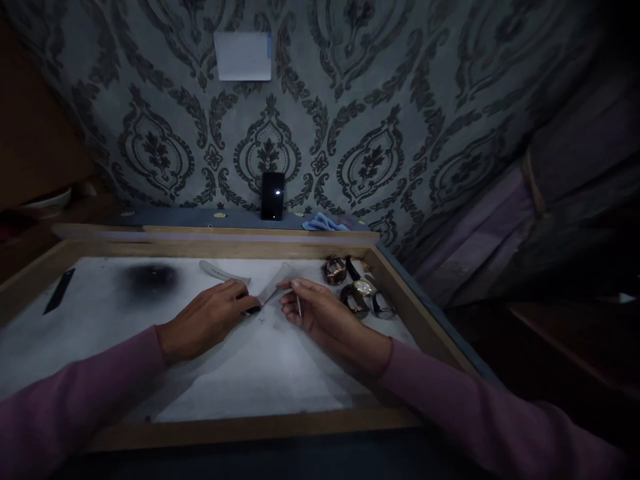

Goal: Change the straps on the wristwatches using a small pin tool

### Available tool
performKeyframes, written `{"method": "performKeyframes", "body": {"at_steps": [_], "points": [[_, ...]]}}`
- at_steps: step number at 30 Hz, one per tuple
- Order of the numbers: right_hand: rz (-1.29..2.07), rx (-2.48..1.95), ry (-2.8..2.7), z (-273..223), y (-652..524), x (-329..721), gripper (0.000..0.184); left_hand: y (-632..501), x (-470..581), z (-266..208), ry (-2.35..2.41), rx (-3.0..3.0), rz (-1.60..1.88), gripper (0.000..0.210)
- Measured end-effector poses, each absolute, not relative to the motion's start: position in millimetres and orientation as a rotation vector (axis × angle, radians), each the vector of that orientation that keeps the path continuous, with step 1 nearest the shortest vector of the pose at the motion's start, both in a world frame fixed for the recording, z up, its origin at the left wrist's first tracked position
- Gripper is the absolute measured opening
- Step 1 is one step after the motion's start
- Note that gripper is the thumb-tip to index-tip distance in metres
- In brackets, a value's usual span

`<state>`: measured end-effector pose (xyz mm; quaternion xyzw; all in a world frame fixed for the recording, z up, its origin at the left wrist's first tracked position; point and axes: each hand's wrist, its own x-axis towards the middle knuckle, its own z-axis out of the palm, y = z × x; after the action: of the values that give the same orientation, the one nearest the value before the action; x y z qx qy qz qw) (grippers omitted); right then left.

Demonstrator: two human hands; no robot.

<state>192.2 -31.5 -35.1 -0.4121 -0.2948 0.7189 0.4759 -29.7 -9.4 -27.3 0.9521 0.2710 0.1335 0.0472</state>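
Inside a shallow wooden tray point(250, 427) with a white base, my left hand point(213, 317) is closed on a watch whose dark end shows under the fingertips. A grey strap point(273, 285) runs from it up and to the right; most of the case is hidden. My right hand point(325, 317) is closed, with a thin, light-coloured tool point(299, 305) between its fingers. Its index fingertip is close to the grey strap; whether they touch I cannot tell. Just beyond my left hand lies a loose grey watch strap point(220, 271).
Several watches point(363, 287) cluster at the tray's right side. A black strap point(59, 291) lies at the left, near a dark smudge point(150, 277). Behind the tray are an upright phone point(273, 197) and a blue cloth point(325, 222), before a patterned wall.
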Motion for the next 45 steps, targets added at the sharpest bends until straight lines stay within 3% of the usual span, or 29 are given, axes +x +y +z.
{"method": "performKeyframes", "body": {"at_steps": [8,25,33,39,45], "points": [[1.910,-0.832,-0.575,-29,-27,193,0.021,-12,-36,-30,0.799,2.911,0.427,0.028],[1.886,-0.777,-0.269,-29,-17,191,0.035,-11,-33,-35,0.819,2.826,0.526,0.030],[1.893,-0.746,-0.272,-25,-18,189,0.032,-19,-16,-21,0.767,2.860,0.732,0.025],[1.875,-0.697,-0.359,-25,-22,188,0.037,-33,21,-15,0.860,2.445,0.662,0.014],[1.769,-0.683,-0.545,-27,-26,186,0.028,-24,35,-19,0.784,1.845,0.666,0.027]]}}
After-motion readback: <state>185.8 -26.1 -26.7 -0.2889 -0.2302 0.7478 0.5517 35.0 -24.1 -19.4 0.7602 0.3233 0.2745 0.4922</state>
